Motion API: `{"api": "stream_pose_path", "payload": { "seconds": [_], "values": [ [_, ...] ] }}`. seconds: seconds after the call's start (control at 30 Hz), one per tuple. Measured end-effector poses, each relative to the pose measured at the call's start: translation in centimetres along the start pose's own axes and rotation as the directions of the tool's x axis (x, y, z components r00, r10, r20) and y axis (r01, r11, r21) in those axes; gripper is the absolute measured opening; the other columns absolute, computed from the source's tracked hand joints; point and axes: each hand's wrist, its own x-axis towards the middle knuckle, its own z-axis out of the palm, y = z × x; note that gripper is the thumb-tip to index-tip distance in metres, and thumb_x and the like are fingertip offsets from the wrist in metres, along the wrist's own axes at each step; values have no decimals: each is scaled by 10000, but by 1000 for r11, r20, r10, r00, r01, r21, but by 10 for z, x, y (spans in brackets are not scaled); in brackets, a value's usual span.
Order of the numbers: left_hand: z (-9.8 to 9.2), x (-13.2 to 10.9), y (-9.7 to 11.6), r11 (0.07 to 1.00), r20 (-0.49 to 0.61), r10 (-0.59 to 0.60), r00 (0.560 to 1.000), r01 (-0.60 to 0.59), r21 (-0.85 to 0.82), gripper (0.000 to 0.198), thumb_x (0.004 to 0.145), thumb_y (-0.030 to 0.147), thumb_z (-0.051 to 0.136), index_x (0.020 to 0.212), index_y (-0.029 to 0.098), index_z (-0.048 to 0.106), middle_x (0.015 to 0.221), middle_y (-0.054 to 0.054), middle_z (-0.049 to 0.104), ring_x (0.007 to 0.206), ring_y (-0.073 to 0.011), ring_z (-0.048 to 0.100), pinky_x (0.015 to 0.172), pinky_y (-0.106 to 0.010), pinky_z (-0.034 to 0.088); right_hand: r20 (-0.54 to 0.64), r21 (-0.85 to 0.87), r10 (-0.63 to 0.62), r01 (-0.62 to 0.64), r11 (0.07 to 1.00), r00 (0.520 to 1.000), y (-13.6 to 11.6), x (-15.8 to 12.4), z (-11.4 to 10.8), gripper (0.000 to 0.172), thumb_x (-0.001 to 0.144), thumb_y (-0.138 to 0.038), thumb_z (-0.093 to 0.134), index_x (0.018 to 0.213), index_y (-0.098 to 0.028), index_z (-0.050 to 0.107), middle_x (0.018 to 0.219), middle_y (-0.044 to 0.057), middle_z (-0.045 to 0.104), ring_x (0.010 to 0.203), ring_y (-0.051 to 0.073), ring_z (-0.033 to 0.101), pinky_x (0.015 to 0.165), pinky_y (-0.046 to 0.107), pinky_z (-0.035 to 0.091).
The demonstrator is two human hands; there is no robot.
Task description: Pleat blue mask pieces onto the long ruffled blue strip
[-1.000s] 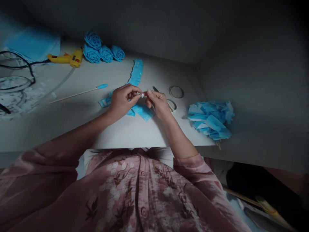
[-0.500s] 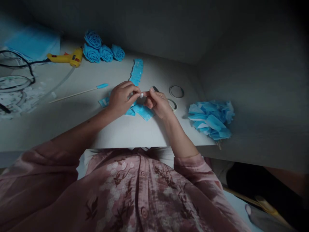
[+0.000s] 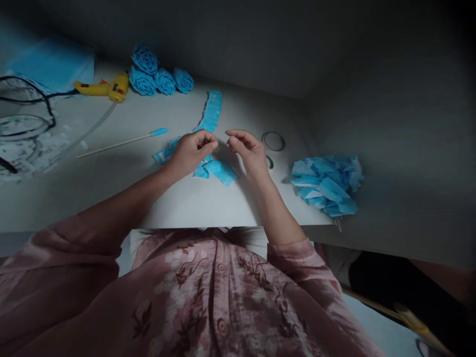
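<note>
My left hand [image 3: 194,151] is over the blue crinkled strips, thumb and forefinger pinched together. Whatever lies in that pinch is hidden. Just across a narrow gap is my right hand [image 3: 248,150], its thumb and forefinger slightly apart with nothing visible between them. Behind the left hand a gathered blue strip [image 3: 213,106] runs away toward the back. Below the fingertips lies a flat blue piece [image 3: 223,172]. To the left rests a thin stick with a blue tip [image 3: 159,132]. A tape roll [image 3: 269,162] is partly covered by my right hand.
Several blue fabric roses [image 3: 144,82] sit at the back beside a yellow glue gun [image 3: 118,89]. A dark ring [image 3: 274,141] lies right of my hands. Blue leafy pieces on sticks [image 3: 325,183] overhang the right front edge. White scraps [image 3: 28,151] and blue sheets [image 3: 55,64] are left.
My hands have drawn apart; earlier their fingertips met around a small white bit, which no longer shows. The right hand's fingers have loosened.
</note>
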Motion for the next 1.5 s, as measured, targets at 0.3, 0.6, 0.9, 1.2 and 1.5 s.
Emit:
{"api": "stream_pose_path", "payload": {
  "seconds": [0.3,0.6,0.9,1.2,1.5],
  "values": [
    [-2,1,4,899,104,-232,967,254,-357,261,940,367,752,782,198,632,664,-2,560,521,-93,476,471,-217,426,103,-221,-295,311,924,950,4,-4,1,334,965,-574,752,1067,-266,834,1064,53,810,1022,219,713,896,372,559],
    [-1,0,3,879,174,-240,955,290,-379,380,929,511,761,751,206,620,647,-14,559,493,-106,469,443,-255,402,141,-372,-394,417,829,908,6,-6,3,208,1012,-458,717,1019,-281,825,1028,53,797,1019,242,678,943,414,547],
    [-1,0,4,901,185,-224,957,276,-335,382,924,531,753,751,201,669,649,-26,600,498,-105,485,452,-257,389,125,-470,-476,474,744,871,12,-5,4,252,1054,-428,648,896,-253,735,917,41,695,960,232,626,942,418,501],
    [-41,18,-8,975,97,-33,995,11,222,169,843,384,768,796,223,791,680,-20,700,594,-136,539,580,-271,364,-60,-282,-242,217,935,968,8,-5,8,407,1010,-648,644,924,-251,660,921,19,663,922,189,618,863,343,500],
    [-55,16,-32,891,315,-5,949,-139,433,286,774,422,802,558,272,689,476,7,506,527,-169,432,599,-324,261,-15,-246,-265,253,936,964,3,-7,10,358,1009,-586,664,920,-239,683,907,19,680,884,184,633,846,340,505]
  ]
}}
